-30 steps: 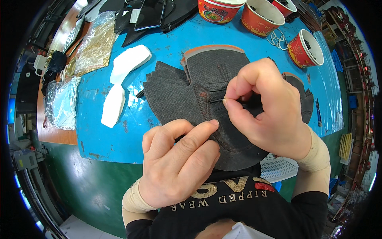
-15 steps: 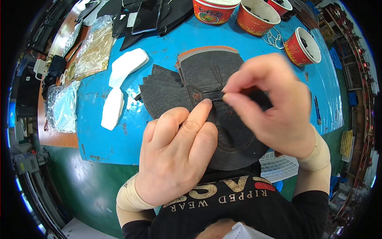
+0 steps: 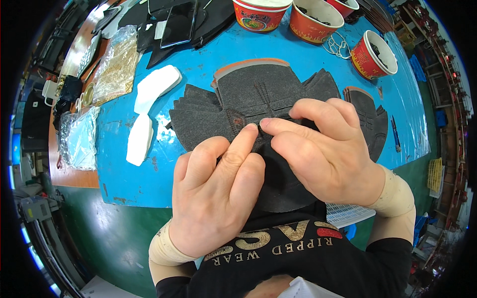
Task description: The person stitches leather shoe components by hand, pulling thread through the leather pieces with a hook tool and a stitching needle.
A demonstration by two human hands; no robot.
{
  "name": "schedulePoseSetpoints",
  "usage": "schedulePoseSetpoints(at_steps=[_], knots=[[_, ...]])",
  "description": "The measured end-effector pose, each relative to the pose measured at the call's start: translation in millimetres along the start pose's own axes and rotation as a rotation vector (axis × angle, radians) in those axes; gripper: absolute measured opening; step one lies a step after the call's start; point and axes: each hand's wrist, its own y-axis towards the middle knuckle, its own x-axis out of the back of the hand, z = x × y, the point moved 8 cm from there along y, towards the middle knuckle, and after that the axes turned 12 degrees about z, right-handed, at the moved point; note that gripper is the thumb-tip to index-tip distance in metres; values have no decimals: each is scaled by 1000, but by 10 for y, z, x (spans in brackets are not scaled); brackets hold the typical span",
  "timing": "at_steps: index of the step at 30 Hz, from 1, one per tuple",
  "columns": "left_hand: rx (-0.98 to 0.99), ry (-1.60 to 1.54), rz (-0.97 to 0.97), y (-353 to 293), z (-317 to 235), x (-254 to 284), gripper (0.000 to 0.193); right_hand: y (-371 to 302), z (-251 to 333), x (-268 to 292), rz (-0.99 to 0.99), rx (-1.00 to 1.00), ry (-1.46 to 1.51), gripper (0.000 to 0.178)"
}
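In front of me lies a stack of dark grey woven fabric pieces (image 3: 256, 84), with stitched seams, fanned layers at the sides and an orange edge along the top. Its rounded lower part (image 3: 283, 188) reaches to my shirt. My left hand (image 3: 213, 193) rests on the top piece, index finger pointed and pressing by a seam, the other fingers curled. My right hand (image 3: 328, 149) meets it there, index fingertip beside the left one, thumb apart, remaining fingers loosely bent. A small dark bit shows between the fingertips; I cannot make out what it is.
Red paper tubs (image 3: 316, 25) with black bits stand at the back right, near a white cord (image 3: 338, 45). A separate dark piece (image 3: 367, 116) and a pen (image 3: 395, 134) lie right. White shaped pieces (image 3: 158, 85), a phone (image 3: 180, 24) and plastic bags (image 3: 115, 64) lie left.
My right hand has moved left and down, from a pinch above the fabric to its index fingertip beside the left one. The left hand keeps its place on the fabric.
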Motion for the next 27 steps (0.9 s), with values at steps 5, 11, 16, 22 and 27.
schedulePoseSetpoints(at_steps=[5,11,16,22,27], knots=[[-14,30,14,5,-19,-21,22,-24,94,-18,48,-114,-141,29],[2,-63,-58,-62,21,7,23,-109,-52,-41,-5,-53,-110,17],[50,-139,-37,-84,11,6,19,-307,-158,30,-9,-192,82,30],[15,-18,-77,-39,-3,-7,22,-138,-112,-11,16,-143,122,31],[8,22,-23,2,-17,-15,22,-106,-56,-66,8,-124,47,36]])
